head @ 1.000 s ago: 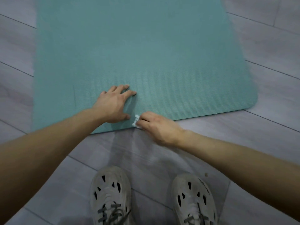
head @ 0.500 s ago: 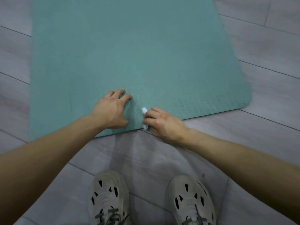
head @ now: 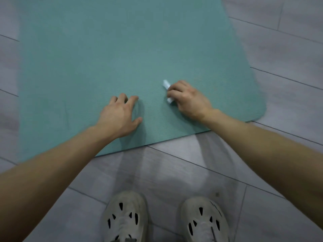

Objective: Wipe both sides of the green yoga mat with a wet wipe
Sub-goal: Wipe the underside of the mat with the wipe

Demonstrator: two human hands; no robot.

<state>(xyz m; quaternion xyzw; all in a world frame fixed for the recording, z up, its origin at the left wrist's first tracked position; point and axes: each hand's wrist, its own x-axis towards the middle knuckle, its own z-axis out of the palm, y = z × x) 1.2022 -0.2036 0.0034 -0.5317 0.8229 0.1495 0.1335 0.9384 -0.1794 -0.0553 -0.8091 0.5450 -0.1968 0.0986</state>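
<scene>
The green yoga mat (head: 122, 49) lies flat on the floor and fills the upper part of the view, its near edge running just in front of my feet. My left hand (head: 120, 116) presses down on the mat near that edge, fingers spread and bent at the tips. To its right, my right hand (head: 188, 100) grips a small folded white wet wipe (head: 166, 84) and holds it against the mat's surface. Only the two ends of the wipe stick out past my curled fingers.
Grey wood-look floor (head: 288, 49) surrounds the mat on the left, right and near sides. My two feet in pale perforated shoes (head: 125, 219) stand on the floor just short of the mat's near edge. The mat's rounded near-right corner (head: 260, 112) lies flat.
My right hand with the wipe has slid from the mat's near edge up and to the right across the surface. The left hand has stayed pressed on the mat.
</scene>
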